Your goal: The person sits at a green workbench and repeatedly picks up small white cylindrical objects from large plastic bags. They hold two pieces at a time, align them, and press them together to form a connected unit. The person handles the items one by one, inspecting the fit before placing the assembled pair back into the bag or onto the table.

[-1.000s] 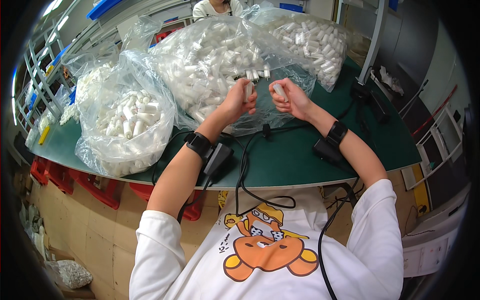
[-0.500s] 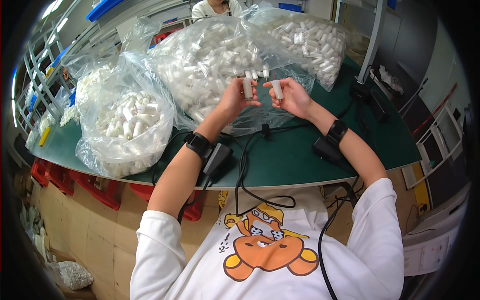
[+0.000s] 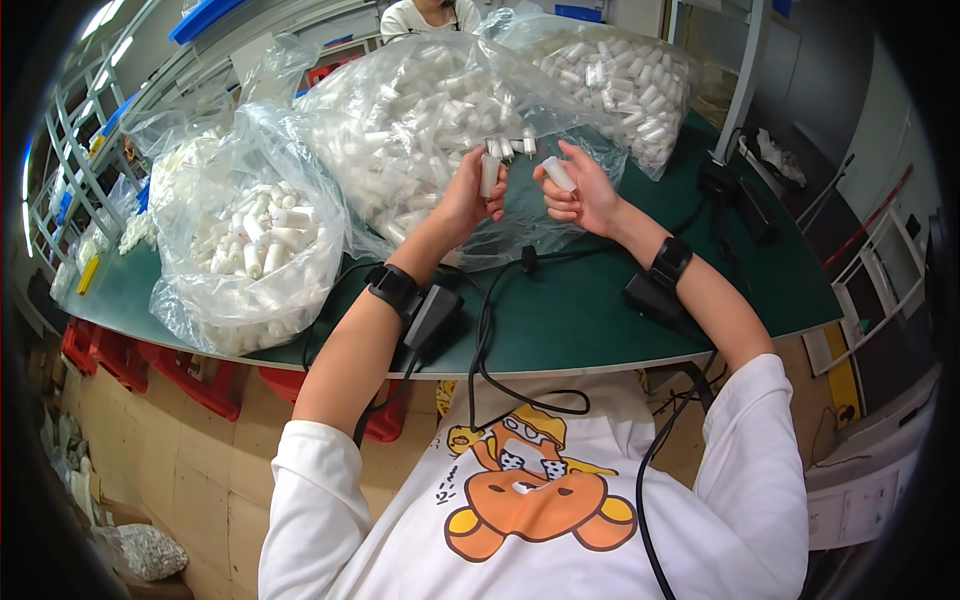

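My left hand (image 3: 472, 196) is closed round a small whitish cylinder (image 3: 489, 176), which stands nearly upright between thumb and fingers. A second such cylinder (image 3: 558, 174) sits in my right hand (image 3: 586, 193), tilted, with the fingers curled under it. The two hands are a short way apart over the front of a large clear plastic bag (image 3: 420, 85) full of white cylinders. Just beyond my hands several more white cylinders (image 3: 514, 147) lie at the edge of the bag. What the cylinders are I cannot make out.
An open plastic bag of white cylinders (image 3: 255, 240) stands on the green table (image 3: 560, 330) at left. Another full bag (image 3: 630, 90) is at the back right. Black cables (image 3: 487, 320) cross the table and my lap. A person (image 3: 430, 18) sits on the far side.
Both hands have curled their fingers further round their cylinders. The right cylinder has tipped from nearly upright to slanted; the left one has moved slightly up and left.
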A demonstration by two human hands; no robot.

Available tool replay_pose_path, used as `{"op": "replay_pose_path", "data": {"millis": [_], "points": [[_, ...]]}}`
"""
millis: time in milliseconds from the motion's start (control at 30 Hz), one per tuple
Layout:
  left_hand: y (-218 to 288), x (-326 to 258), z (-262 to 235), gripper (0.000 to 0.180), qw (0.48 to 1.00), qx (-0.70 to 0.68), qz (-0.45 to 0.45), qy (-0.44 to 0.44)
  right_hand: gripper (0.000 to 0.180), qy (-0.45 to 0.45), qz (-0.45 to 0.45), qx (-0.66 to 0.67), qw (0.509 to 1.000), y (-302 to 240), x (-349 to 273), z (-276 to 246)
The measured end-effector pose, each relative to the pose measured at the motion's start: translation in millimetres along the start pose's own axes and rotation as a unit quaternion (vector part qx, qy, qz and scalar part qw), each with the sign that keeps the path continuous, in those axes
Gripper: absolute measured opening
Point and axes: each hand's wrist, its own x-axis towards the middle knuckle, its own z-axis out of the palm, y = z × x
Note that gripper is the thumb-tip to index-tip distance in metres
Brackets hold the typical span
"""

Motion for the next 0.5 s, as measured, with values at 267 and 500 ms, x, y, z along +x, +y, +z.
{"op": "replay_pose_path", "data": {"millis": [267, 500], "points": [[4, 1, -3, 0.031, 0.998, 0.032, -0.019, -0.044, 0.038, 0.027, -0.005, -0.082, 0.996, 5, 4, -7], [5, -1, 5, 0.040, 0.999, 0.046, 0.008, -0.003, 0.034, 0.071, -0.050, -0.101, 0.991, 4, 4, 1]]}}
